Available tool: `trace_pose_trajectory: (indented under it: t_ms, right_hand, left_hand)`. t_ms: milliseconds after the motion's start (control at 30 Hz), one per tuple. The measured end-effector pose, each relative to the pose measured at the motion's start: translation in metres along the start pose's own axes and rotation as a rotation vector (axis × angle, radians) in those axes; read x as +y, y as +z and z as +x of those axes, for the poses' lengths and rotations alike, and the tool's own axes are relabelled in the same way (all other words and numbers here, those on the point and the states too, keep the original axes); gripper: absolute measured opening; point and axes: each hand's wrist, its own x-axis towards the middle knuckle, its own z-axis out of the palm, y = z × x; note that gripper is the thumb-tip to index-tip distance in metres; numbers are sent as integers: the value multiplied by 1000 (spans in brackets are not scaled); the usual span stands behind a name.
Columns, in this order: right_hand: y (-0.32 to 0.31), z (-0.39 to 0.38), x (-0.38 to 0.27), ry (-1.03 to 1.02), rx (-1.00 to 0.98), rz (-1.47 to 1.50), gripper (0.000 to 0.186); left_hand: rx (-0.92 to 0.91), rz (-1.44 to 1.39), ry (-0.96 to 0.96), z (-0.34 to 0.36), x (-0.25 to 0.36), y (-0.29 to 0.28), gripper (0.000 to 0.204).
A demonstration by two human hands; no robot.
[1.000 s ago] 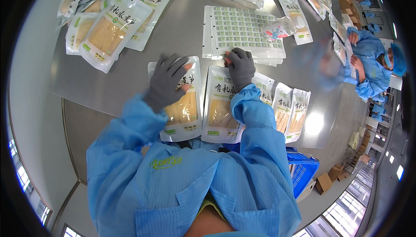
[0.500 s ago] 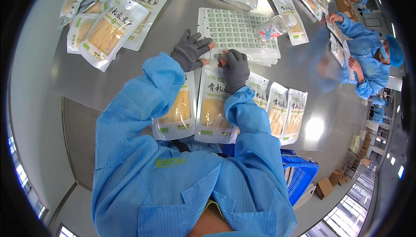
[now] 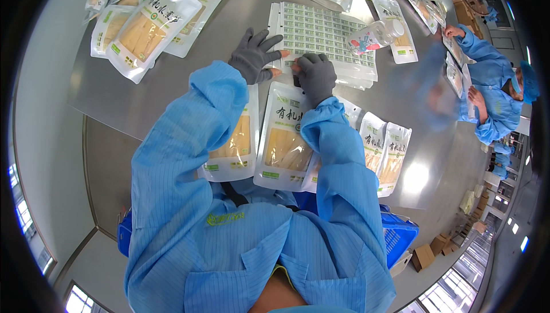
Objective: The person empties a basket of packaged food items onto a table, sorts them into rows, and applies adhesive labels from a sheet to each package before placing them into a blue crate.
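Printed sheets of small green-and-white labels (image 3: 312, 29) lie in a stack on the metal table. My left hand (image 3: 254, 58), in a grey glove with bare fingertips, rests at their lower left corner with its fingers spread. Beside it, my right hand (image 3: 317, 78) is curled, thumb and forefinger together at the sheets' near edge; what they pinch, if anything, is hidden. Just below the hands lies a clear-fronted pouch of pale yellow strips (image 3: 283, 147), partly covered by my right sleeve. Another pouch (image 3: 235, 147) lies to its left, under my left forearm.
A clear bottle (image 3: 372, 38) lies on the sheets' right side. More pouches (image 3: 392, 155) line the near edge at right, and others (image 3: 140, 35) pile up at far left. Blue crates (image 3: 399, 234) stand below the table edge. A co-worker in blue (image 3: 495, 87) works at right.
The whole view has shifted a little. My right hand has moved slightly up toward the label sheets and its fingers are more curled. My left hand stays spread at the corner.
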Motion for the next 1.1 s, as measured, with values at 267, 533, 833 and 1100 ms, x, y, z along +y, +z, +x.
trace_pose_trajectory:
  t_ms: [267, 533, 833, 1100]
  right_hand:
    - [-18, -14, -27, -87, 16, -74, 18]
    - [-36, -45, -100, 745, 108, 907, 17]
    - [-7, 4, -181, 993, -18, 1687, 12]
    - [34, 17, -190, 932, -19, 1540, 14]
  left_hand:
    - [-71, -43, 22, 3, -4, -12, 64]
    - [371, -660, 79, -52, -72, -43, 48]
    - [15, -280, 360, -156, -79, -47, 58]
    - [-155, -269, 292, -170, -92, -46, 70]
